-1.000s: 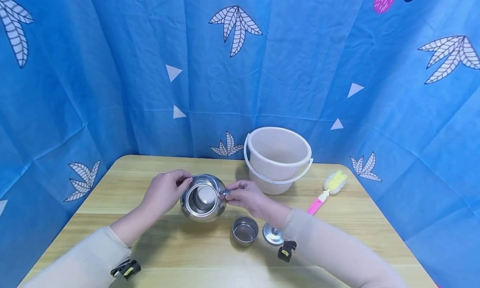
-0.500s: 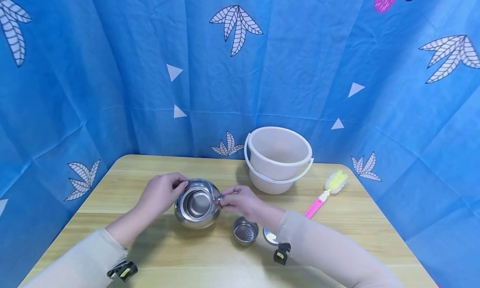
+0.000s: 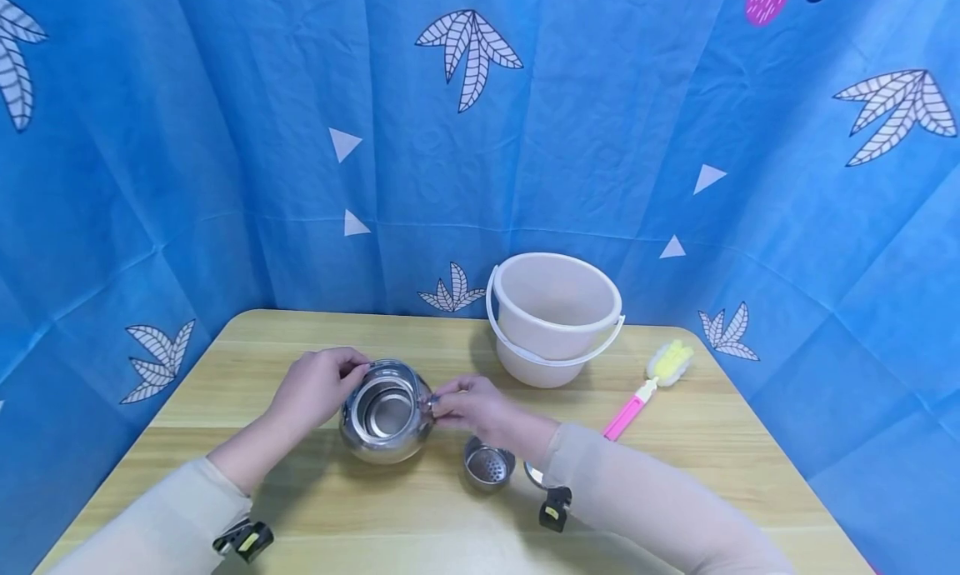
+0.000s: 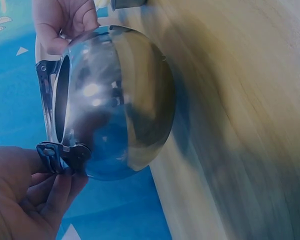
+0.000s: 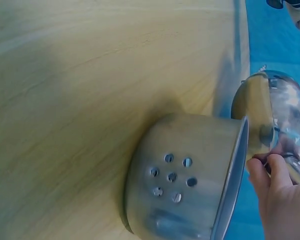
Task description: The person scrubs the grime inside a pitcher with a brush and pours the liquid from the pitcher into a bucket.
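Observation:
A shiny round steel teapot (image 3: pixel 358 448), its lid off and its mouth facing up, is between both hands low over the table. My left hand (image 3: pixel 318 383) pinches the hinge at one end of its folded handle (image 4: pixel 47 102), as the left wrist view shows. On the other side my right hand (image 3: pixel 480 408) grips the spout (image 5: pixel 296 169) with fingers and thumb. Close to the right hand, a steel strainer cup (image 5: pixel 190 175) with small holes stands on the table. Part of a round steel lid (image 3: pixel 533 475) shows beside the right sleeve, which hides the rest.
A white bucket (image 3: pixel 558 354) with its handle hanging down stands at the back of the wooden table (image 3: pixel 390 525). To its right lies a sponge brush (image 3: pixel 630 414) with a pink handle and yellow-white head. Blue curtain (image 3: pixel 562 142) surrounds the table's back and sides.
Both hands have shifted the teapot left and nearer to me. The bright reflection inside its mouth has faded. The right sleeve now covers more of the lid.

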`<state>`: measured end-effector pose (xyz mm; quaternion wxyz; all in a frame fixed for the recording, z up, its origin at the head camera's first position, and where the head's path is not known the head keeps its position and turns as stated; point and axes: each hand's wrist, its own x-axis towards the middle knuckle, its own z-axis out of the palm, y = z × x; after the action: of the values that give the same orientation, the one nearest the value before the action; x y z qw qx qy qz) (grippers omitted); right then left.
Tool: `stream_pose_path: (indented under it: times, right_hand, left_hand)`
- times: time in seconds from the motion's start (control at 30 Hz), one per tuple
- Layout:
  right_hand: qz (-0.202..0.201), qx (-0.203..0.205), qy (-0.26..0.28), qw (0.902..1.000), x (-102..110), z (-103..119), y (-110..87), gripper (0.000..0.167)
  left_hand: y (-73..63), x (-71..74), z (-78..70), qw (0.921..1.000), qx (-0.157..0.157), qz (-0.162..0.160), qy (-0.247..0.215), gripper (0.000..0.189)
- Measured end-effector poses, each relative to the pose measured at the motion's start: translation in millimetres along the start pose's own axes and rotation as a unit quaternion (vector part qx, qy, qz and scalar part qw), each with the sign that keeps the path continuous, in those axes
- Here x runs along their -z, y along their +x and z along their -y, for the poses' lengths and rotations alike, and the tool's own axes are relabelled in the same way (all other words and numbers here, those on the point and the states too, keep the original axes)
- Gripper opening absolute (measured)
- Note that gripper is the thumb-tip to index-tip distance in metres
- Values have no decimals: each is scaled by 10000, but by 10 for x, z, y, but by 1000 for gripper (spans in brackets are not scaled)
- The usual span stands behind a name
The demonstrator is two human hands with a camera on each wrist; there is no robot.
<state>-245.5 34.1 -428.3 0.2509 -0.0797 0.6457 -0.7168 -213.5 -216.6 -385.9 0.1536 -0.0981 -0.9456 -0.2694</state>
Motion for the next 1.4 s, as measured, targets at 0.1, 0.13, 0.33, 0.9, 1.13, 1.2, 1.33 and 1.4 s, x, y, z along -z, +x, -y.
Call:
stream_pose_path:
  times: [0.1,0.13,0.33,0.9,1.13,1.2,1.33,1.4]
  right_hand:
    - [17,-43,29,10000,-20,-21,23,22]
    - [13,-66,50,10000,-28,-26,28,21]
    - [-61,-261,129,9996,-70,-55,71,20]
    - [99,-584,165,9981,-149,-114,140,13]
    - [174,-622,160,9978,-159,-129,160,12]
    - [189,-638,196,9976,-159,-134,169,11]
    - [167,-648,238,9975,-157,-148,190,8]
    - [128,-652,246,9975,-159,-156,200,7]
  left_hand:
    - [17,-2,24,10000,45,71,29,11]
    - [22,-3,33,9999,59,93,35,11]
    - [45,-8,88,9996,163,218,109,12]
    - [94,-62,260,9983,365,448,105,13]
    - [111,-87,327,9979,416,481,100,15]
    - [116,-87,338,9979,423,479,96,15]
    - [128,-98,360,9977,449,497,85,15]
    - [136,-104,372,9977,453,506,81,14]
